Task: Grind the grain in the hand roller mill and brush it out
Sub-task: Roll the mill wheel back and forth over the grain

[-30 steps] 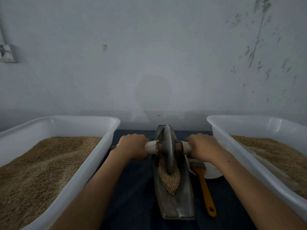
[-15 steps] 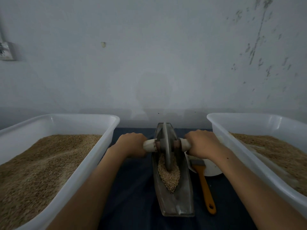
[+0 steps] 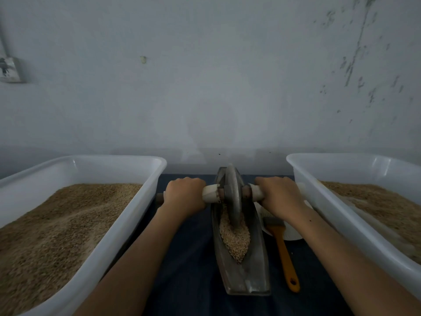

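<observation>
A boat-shaped metal trough (image 3: 255, 277) lies lengthwise on the dark cloth between two tubs. Its grinding wheel (image 3: 232, 192) stands upright near the far end, on a wooden axle handle (image 3: 210, 193) that runs crosswise. My left hand (image 3: 184, 196) grips the left end of the handle and my right hand (image 3: 279, 197) grips the right end. Pale grain (image 3: 235, 238) fills the trough's groove in front of the wheel. A brush with an orange handle (image 3: 284, 254) lies right of the trough, bristles under my right wrist.
A white tub (image 3: 127, 222) heaped with brown grain stands at the left, a second white tub (image 3: 337, 215) with grain at the right. A white dish (image 3: 291, 233) sits partly under the brush. The wall rises close behind the table.
Both hands have pushed the wheel a little away from me along the trough, toward its far end. More grain shows in front of the wheel.
</observation>
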Action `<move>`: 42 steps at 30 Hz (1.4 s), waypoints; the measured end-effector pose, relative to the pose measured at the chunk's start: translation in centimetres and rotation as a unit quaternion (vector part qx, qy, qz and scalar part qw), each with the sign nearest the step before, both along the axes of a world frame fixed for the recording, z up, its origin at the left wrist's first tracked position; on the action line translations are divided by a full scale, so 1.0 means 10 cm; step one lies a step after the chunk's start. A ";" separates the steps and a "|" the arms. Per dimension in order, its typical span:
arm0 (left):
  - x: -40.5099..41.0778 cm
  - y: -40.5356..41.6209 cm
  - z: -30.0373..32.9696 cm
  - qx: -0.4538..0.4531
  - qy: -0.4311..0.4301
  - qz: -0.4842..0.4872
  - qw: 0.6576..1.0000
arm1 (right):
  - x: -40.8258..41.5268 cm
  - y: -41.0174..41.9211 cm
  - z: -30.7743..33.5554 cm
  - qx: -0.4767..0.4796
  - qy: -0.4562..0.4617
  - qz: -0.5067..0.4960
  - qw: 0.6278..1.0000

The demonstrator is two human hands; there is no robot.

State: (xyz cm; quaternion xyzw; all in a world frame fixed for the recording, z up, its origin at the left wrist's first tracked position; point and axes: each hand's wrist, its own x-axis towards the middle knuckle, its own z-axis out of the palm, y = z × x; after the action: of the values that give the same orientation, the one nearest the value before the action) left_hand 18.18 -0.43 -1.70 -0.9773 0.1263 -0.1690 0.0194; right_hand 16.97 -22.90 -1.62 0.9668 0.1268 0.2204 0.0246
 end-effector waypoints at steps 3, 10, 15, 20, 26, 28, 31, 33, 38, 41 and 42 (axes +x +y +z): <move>0.01 -0.01 0.01 0.014 -0.003 0.001 1.000 | 0.00 -0.02 0.00 0.012 0.024 0.007 1.000; 0.00 0.04 0.10 0.012 0.126 -0.022 0.992 | -0.04 -0.03 0.17 -0.044 0.151 0.004 0.988; 0.01 0.03 0.10 0.003 0.128 -0.027 0.991 | -0.07 -0.03 0.21 -0.038 0.187 0.014 0.981; 0.03 0.05 0.02 -0.025 0.074 -0.016 0.997 | -0.04 0.01 0.11 -0.034 0.057 0.011 0.998; 0.02 0.04 -0.01 -0.021 0.030 -0.013 0.999 | -0.03 0.02 0.01 -0.019 -0.030 0.012 0.999; 0.02 0.04 0.00 -0.015 0.039 -0.013 0.999 | -0.03 0.01 0.02 -0.021 -0.019 0.010 1.000; 0.01 0.05 0.04 -0.006 0.091 -0.015 0.996 | -0.04 0.00 0.09 -0.027 0.044 0.007 0.999; 0.01 0.06 0.09 -0.007 0.143 -0.017 0.990 | -0.04 -0.01 0.14 -0.041 0.105 0.006 0.994; 0.02 0.08 0.12 -0.021 0.207 -0.031 0.978 | -0.07 0.00 0.24 -0.056 0.178 0.005 0.982; 0.01 0.07 0.11 -0.016 0.175 -0.019 0.984 | -0.06 0.00 0.19 -0.052 0.158 0.004 0.986; 0.01 0.06 0.09 -0.013 0.152 -0.017 0.988 | -0.04 -0.01 0.17 -0.047 0.141 0.003 0.989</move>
State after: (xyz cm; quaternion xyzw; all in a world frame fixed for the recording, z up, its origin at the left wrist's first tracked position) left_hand 18.31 0.17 -0.75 -0.9895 0.1423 -0.0200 -0.0159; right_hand 16.53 -22.97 0.07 0.9857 0.1417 0.0758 0.0511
